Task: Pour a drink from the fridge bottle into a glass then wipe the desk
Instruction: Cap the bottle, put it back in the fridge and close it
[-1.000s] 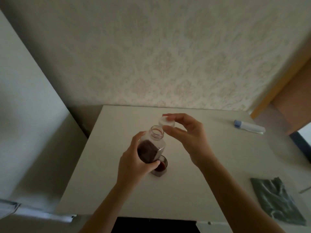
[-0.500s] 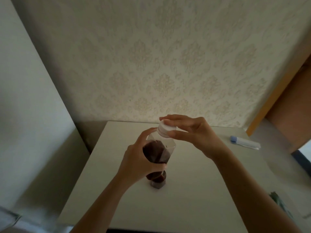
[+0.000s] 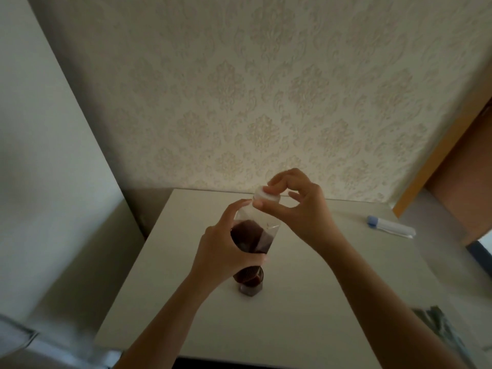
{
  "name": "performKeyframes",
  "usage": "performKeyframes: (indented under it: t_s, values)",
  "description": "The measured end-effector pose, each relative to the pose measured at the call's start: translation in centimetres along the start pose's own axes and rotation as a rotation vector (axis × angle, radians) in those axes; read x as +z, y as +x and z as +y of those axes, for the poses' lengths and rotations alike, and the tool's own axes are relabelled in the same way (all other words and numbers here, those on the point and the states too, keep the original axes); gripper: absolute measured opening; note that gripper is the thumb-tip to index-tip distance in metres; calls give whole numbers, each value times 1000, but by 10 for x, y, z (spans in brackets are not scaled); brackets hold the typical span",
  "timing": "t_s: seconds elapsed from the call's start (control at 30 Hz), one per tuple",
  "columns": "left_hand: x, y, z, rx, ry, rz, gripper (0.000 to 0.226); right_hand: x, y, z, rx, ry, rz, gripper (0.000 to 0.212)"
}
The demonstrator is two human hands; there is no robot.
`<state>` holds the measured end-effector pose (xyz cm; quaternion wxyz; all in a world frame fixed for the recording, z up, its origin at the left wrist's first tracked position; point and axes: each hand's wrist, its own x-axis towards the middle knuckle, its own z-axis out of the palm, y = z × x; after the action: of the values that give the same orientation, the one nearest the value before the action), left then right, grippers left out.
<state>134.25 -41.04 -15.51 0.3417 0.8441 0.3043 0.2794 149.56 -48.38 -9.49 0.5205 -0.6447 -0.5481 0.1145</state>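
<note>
My left hand (image 3: 221, 251) grips a clear plastic bottle (image 3: 254, 235) of dark red drink, held above the white desk (image 3: 306, 302). My right hand (image 3: 300, 209) pinches the white cap (image 3: 266, 195) on the bottle's neck between thumb and fingers. Directly below the bottle a small glass (image 3: 250, 282) with dark drink in it stands on the desk, its upper part hidden by my left hand and the bottle.
A white tube with a blue cap (image 3: 390, 226) lies at the desk's far right. A dark green cloth (image 3: 439, 328) shows at the right edge. A patterned wall rises behind the desk, and a pale panel stands to the left.
My right hand brought the cap from beside the open neck onto the bottle and now pinches it there. The view has tilted upward, so the cloth slid toward the frame's lower right.
</note>
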Motion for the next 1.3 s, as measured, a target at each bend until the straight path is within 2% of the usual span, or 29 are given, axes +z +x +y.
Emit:
performKeyframes:
  t_s: [0.07,0.13,0.3,0.4,0.5,0.6,0.67,0.73,0.83,0.97,1.07,1.13,1.23,1.3]
  values:
    - [-2,0,-4,-27,-49,-13,96,-10,3,-1,26,99,-175,16]
    - [-3,-1,-7,-39,-56,-23,96,-16,4,1,38,142,-230,16]
    - [1,-2,-5,-37,-73,-1,95,-1,1,-3,82,147,-29,18]
    - [3,-2,-6,-62,-154,-47,97,-2,5,-4,-66,-97,-15,22]
    - [1,-2,-7,-58,-183,-60,97,-7,15,-5,-238,-324,-152,36]
    - [0,-1,-8,-69,-192,-37,97,-7,24,-11,-132,-296,-285,40]
    - [0,0,-10,-81,-186,-27,97,-4,25,-13,-67,-202,-378,33]
    - [1,-1,-9,-86,-162,-9,98,4,21,-17,-54,-55,-323,23]
    - [6,-4,-7,-95,-152,39,95,19,14,-24,-42,101,-114,18]
    - [12,-5,-5,-123,-157,117,95,27,17,-31,-67,12,-43,17]
    - [8,-4,-7,-122,-103,168,96,23,23,-26,-72,-27,-63,31]
    - [2,-4,-11,-108,-143,120,96,17,31,-21,-141,-180,-148,41]
    - [-9,-2,-18,-84,-198,-3,96,10,43,-17,-304,-452,-303,37]
    - [-12,-3,-19,-90,-178,-9,98,14,48,-16,-394,-481,-274,38]
